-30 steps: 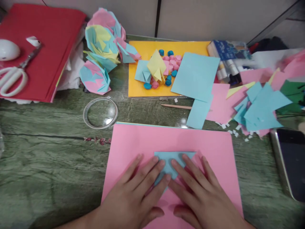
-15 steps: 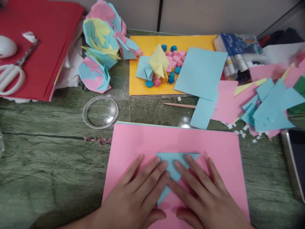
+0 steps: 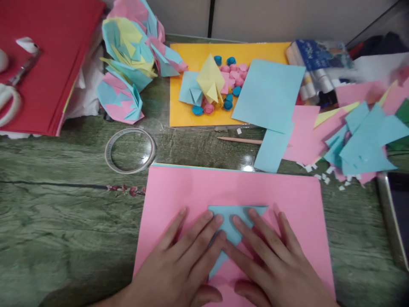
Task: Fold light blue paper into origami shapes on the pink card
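Note:
A light blue paper triangle (image 3: 228, 226), its straight edge at the top, lies on a stack of pink paper sheets (image 3: 179, 183). My left hand (image 3: 182, 256) rests flat with fingers spread, its fingertips on the triangle's left side. Flat as well, my right hand (image 3: 271, 256) presses its fingertips along the triangle's slanted right edge. The two index fingers nearly meet over the middle of the triangle. Both hands cover part of the blue paper.
A tape roll (image 3: 110, 155) and a pointed wooden stick (image 3: 239, 140) lie beyond the stack. Folded paper flowers (image 3: 119, 98) stand at back left near scissors (image 3: 9, 102) on red paper (image 3: 64, 51). Blue scraps (image 3: 364, 140) lie right, above a phone-like device (image 3: 394, 213).
The view has shifted slightly, so the things at the left sit a little further left. My hands stay almost in the same place on the blue triangle.

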`<state>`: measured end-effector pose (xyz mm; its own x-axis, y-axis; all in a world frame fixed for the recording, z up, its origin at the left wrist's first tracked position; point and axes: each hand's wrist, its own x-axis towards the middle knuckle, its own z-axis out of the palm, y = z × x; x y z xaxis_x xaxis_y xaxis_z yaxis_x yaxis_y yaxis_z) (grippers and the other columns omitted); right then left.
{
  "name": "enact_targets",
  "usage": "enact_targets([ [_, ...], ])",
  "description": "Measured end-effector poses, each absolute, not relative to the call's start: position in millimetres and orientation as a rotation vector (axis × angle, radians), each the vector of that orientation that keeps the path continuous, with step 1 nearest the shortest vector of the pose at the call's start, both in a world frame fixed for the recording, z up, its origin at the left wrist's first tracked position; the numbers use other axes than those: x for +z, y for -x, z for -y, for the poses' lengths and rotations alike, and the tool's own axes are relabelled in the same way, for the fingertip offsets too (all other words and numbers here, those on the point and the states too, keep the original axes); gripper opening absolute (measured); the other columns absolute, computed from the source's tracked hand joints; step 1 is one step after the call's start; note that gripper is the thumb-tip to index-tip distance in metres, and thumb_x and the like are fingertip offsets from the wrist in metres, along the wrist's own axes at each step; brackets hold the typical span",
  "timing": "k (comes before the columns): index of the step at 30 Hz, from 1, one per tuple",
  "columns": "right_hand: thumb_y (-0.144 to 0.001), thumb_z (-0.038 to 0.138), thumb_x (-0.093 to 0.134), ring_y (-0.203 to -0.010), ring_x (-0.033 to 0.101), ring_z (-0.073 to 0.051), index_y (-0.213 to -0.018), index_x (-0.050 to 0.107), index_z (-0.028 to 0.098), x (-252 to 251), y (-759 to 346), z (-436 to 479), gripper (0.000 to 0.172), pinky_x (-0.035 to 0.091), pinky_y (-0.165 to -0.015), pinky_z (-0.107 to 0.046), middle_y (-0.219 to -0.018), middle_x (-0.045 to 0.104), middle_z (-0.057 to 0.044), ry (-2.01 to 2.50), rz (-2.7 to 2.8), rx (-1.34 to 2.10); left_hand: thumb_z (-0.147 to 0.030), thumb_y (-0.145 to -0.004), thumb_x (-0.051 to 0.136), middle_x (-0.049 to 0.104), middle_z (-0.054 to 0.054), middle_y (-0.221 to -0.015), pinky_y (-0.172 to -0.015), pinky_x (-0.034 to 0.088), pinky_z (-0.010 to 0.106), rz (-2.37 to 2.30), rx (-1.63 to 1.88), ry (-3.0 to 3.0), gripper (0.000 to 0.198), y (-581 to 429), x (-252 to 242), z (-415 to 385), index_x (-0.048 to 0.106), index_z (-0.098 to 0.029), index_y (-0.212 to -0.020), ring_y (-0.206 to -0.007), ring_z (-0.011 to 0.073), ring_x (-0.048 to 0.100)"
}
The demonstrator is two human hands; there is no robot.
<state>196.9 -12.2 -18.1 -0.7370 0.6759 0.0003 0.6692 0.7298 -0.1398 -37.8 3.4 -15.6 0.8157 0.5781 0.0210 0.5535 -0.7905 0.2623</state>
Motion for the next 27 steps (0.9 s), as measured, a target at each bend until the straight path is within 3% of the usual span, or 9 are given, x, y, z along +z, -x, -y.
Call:
enact_targets([
  [27, -0.080, 0.048, 0.049, -0.128, 0.025, -0.035, -0.129, 0.041, 0.031, -19.1, -194.9, 10.5, 0.053, 0.009, -0.100, -0.065, -0.136, 0.041, -0.004, 1.115, 2.880, 0.196, -0.054, -0.082, 0.042, 0.043, 0.010, -0.134, -0.107, 0.003, 0.052, -0.876, 0.139, -2.778, 0.057, 37.2, -15.2, -4.6, 0.048, -0.016, -0.124, -0.129, 0.0270, 0.027],
])
